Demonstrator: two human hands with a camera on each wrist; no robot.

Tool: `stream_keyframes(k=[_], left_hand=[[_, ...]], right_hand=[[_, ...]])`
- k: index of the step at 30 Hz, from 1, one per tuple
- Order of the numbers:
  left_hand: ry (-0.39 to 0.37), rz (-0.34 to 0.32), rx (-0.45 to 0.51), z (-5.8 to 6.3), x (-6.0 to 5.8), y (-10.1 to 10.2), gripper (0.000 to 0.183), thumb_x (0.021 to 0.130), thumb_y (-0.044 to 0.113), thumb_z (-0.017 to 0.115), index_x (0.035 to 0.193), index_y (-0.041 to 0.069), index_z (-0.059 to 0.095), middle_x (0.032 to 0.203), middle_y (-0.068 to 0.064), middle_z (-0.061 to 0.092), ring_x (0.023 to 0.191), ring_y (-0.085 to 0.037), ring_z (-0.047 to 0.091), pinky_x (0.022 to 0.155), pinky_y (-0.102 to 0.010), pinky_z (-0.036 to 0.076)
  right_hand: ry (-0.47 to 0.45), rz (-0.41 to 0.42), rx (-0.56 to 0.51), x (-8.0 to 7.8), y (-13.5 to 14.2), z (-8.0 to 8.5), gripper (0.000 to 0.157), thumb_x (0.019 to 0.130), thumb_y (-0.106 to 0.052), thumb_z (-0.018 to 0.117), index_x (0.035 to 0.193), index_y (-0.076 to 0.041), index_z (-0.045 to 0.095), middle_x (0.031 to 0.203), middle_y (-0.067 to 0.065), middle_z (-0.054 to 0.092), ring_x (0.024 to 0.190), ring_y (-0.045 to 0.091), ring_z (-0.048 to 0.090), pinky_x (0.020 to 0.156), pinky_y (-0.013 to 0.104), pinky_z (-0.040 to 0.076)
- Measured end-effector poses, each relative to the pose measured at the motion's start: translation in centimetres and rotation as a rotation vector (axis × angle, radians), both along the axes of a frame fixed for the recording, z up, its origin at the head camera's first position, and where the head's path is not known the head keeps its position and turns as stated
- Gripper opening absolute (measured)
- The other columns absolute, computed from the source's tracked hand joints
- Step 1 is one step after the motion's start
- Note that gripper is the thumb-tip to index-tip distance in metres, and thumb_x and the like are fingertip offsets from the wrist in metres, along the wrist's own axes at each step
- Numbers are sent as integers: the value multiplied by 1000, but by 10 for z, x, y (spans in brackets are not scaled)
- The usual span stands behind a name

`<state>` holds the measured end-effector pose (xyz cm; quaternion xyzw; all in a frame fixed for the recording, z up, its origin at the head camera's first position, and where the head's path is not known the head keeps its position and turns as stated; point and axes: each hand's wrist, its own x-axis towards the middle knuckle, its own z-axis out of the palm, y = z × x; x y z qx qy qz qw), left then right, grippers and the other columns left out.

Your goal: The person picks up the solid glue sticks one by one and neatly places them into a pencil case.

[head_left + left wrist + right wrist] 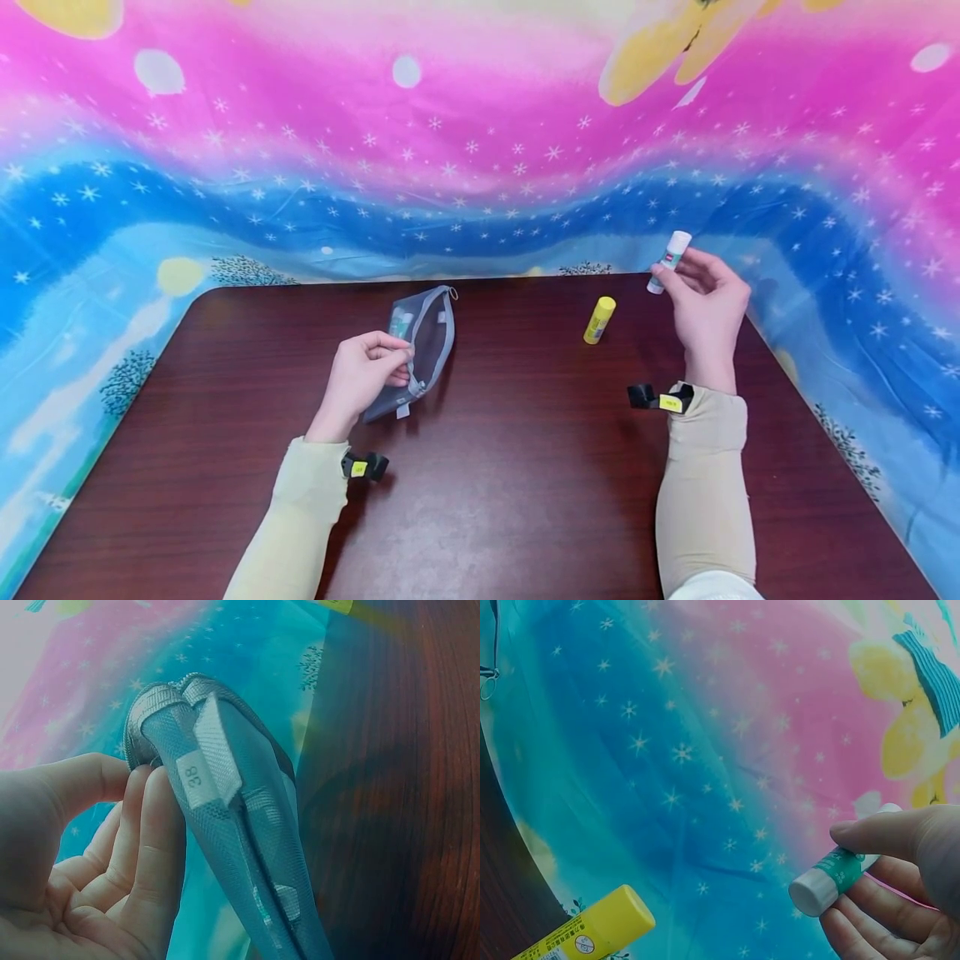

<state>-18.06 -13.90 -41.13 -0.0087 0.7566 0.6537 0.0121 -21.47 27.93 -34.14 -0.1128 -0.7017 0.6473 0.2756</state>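
Observation:
My left hand (369, 371) pinches the zippered edge of a grey mesh pouch (433, 337), whose mouth gapes. Through the mesh a white and green item (401, 323) shows faintly inside. In the left wrist view the pouch (247, 802) carries a small tag printed 38. Raised over the table's far right, my right hand (708, 296) holds a white glue stick with a green label (670, 260) between thumb and fingers. A yellow glue stick (599, 320) stands upright on the table, left of the right hand and apart from it.
The dark reddish-brown wooden table (495, 500) spreads beneath both hands. A colourful cloth (465, 125) with snowflakes hangs behind the table and along its sides. Black straps with yellow labels are on both wrists.

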Motion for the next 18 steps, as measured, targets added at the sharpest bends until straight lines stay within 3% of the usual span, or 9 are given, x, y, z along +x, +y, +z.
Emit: stream_keyframes(k=[18], left_hand=[[8,1,-9,-1,-1,0,26,92,7,77,110,-10,71,83,-17,73,63,-22,70,65,-33,63]], right_hand=[[36,-35,126,11,-10,13,42,81,-19,89,121,-16,77,107,3,73,97,16,66,84,23,53]])
